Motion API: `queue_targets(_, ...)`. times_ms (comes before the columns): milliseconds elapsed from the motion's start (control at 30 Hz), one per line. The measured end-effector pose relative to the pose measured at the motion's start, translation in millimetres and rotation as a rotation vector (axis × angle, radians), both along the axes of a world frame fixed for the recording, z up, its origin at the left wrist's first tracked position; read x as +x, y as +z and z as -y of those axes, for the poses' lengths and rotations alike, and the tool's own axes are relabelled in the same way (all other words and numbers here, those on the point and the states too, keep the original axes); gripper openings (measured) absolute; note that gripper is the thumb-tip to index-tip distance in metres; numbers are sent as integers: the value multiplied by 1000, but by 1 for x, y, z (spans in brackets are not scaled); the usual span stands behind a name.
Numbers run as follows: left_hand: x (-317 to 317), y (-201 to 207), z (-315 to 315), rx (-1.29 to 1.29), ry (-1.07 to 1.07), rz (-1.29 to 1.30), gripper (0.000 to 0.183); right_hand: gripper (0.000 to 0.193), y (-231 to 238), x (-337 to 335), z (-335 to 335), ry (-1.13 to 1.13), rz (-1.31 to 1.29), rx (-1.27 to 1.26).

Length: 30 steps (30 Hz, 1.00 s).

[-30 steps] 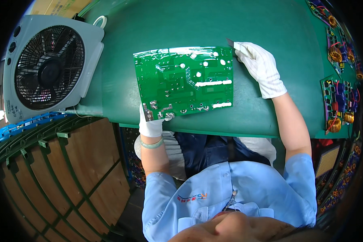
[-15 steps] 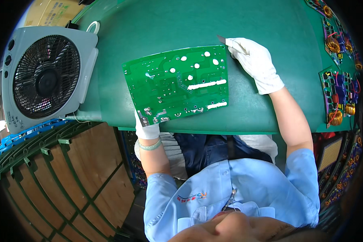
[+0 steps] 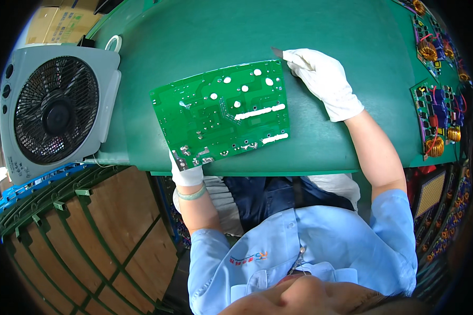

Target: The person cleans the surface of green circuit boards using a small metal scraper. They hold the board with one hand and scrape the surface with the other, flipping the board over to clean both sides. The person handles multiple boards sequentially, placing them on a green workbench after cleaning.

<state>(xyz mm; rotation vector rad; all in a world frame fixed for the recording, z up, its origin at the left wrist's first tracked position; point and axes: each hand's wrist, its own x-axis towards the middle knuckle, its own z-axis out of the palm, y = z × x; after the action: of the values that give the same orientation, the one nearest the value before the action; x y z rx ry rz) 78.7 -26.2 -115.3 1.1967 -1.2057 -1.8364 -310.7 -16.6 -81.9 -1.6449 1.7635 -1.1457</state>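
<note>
A green circuit board [image 3: 199, 123] is held up over the green tabletop, its solder side facing me. White blobs and two white strips of coating mark that side. My left hand [image 3: 187, 175], in a white glove, grips the board at its lower left corner; the fingers are hidden behind it. Just past the board's upper right corner is my right hand [image 3: 320, 76], gloved in white too. A small grey flat blade [image 3: 277, 52] sticks out from its pinched fingertips. The blade's tip is close to the board's top edge, apparently apart from it.
A grey box fan [image 3: 58, 110] stands at the left, with a cardboard box [image 3: 63, 23] behind it. Several assembled boards with copper coils [image 3: 437, 123] lie along the right edge of the green table [image 3: 352, 31]. Below left is a green rack [image 3: 100, 220] with wooden panels.
The whole scene has shifted slightly left in view. The board and both hands keep nearly the same places relative to each other, and both grips look unchanged.
</note>
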Motion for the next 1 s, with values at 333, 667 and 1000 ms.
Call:
queue_targets(333, -1, 6, -9, 56, 7, -61, 37, 26, 4, -3, -3, 20, -72, 7)
queue_targets(667, -6, 9, -12, 42, 100, -132, 37, 21, 7, 6, -1, -21, -43, -34)
queue_targets(1000, -31, 8, -22, -66, 293, -192, 38, 22, 0, 1, 2, -32, 164, 119)
